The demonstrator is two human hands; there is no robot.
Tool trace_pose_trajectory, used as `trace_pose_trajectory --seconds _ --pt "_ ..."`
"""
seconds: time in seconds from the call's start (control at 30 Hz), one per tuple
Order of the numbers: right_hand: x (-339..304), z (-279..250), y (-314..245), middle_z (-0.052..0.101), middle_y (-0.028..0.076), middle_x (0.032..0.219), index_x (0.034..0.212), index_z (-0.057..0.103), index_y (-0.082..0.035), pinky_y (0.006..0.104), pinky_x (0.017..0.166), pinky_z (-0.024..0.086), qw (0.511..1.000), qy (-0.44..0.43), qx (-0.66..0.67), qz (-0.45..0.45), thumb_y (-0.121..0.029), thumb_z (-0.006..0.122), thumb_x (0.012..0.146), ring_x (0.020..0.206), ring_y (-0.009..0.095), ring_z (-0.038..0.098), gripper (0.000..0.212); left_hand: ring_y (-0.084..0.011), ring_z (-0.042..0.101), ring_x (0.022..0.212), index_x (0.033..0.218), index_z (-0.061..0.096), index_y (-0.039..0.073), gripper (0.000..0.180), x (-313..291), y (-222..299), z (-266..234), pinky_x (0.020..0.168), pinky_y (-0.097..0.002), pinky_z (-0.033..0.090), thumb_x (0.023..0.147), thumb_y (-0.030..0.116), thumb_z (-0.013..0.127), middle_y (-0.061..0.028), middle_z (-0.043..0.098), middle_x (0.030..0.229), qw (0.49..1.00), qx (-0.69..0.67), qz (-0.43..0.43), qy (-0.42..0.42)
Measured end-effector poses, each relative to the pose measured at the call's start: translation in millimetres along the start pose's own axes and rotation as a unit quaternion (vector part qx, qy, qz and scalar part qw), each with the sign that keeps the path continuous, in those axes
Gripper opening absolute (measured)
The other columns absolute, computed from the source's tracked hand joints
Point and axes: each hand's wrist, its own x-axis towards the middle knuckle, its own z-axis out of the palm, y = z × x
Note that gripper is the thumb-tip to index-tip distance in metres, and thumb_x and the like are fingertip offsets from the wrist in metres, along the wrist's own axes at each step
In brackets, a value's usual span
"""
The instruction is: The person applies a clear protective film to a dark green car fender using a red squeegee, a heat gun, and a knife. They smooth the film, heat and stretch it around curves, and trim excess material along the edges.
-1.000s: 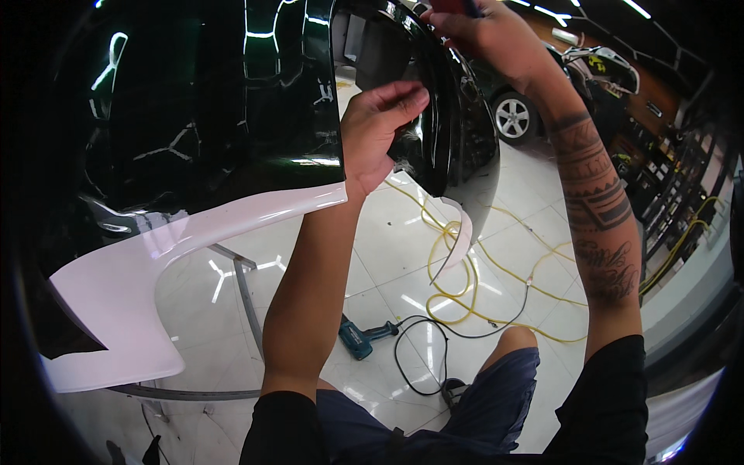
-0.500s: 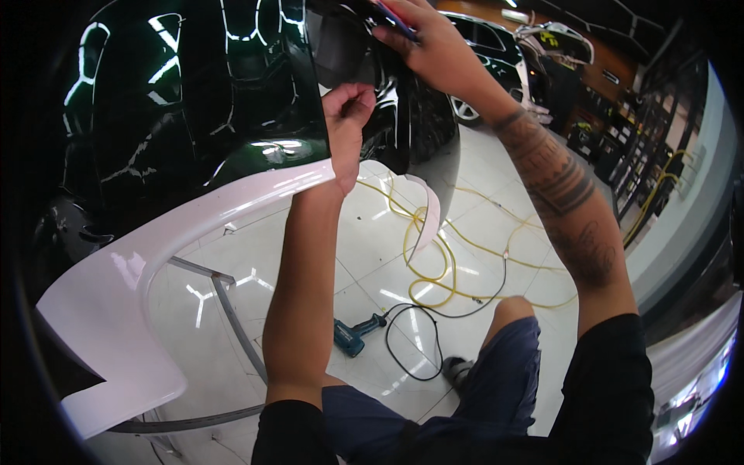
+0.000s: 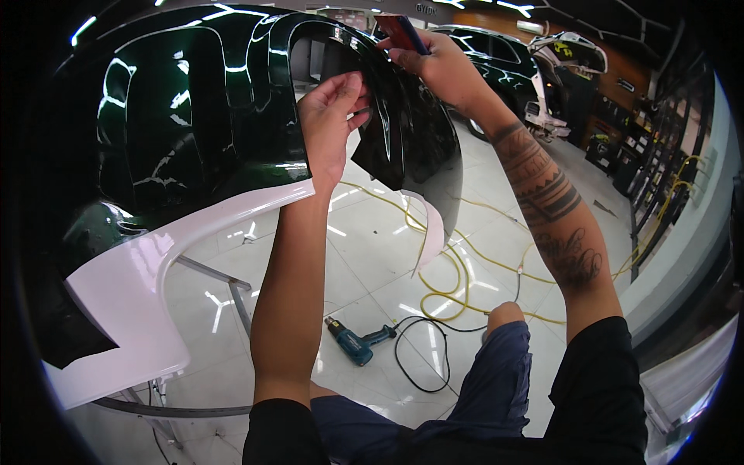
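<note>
A large white bumper-like panel [image 3: 139,275] stands before me, mostly covered by glossy dark green film [image 3: 155,108]. My left hand [image 3: 329,124] is inside the curved opening at its right, fingers bent but apart, with nothing visible in them. Beside those fingers a loose, dark piece of film [image 3: 387,147] hangs down, its cut corner free. My right hand [image 3: 446,70] is closed around a flat red and blue squeegee [image 3: 404,35], held at the upper edge of the curve. A narrow white strip of panel [image 3: 430,232] shows below the film on the right.
A teal heat gun [image 3: 356,345] lies on the tiled floor, its black cord [image 3: 422,384] looped beside it. Coils of yellow hose [image 3: 457,298] spread past it. A metal stand [image 3: 213,271] is under the panel. A dark car [image 3: 496,66] stands behind.
My left hand's curled fingers have loosened and parted. The squeegee in my right hand shows more fully. The view has shifted, so the panel appears lower.
</note>
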Motion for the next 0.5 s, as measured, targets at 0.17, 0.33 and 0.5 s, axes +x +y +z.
trace_pose_trajectory --seconds 0.17,0.33,0.5 --pt "-12 -6 9 0.066 0.005 0.093 0.111 0.065 -0.005 0.0279 0.077 0.045 0.999 0.010 0.003 0.030 -0.019 0.059 0.091 0.083 0.012 0.057 0.026 -0.0119 0.058 0.082 0.102 0.060 0.004 0.023 4 -3 3 0.077 -0.0283 0.048 0.087 0.019 0.069 -0.0026 0.061 0.090 0.999 0.016 0.033 0.002" --pt "-20 -7 14 0.066 0.007 0.095 0.111 0.064 -0.003 0.0283 0.078 0.045 0.999 0.017 -0.016 0.036 -0.017 0.060 0.090 0.085 0.014 0.059 0.026 -0.0112 0.057 0.077 0.096 0.060 0.006 0.020 5 2 6 0.075 -0.0279 0.049 0.085 0.016 0.072 -0.0012 0.059 0.085 0.997 0.064 0.026 0.043" --pt "-20 -1 11 0.067 0.019 0.101 0.118 0.061 -0.003 0.0351 0.084 0.048 0.999 0.038 -0.015 0.014 -0.016 0.064 0.085 0.092 0.031 0.065 0.036 -0.0123 0.057 0.074 0.091 0.060 0.001 0.017 10 -6 5 0.070 -0.0287 0.052 0.085 0.014 0.070 -0.0036 0.060 0.081 0.998 0.006 0.029 0.049"
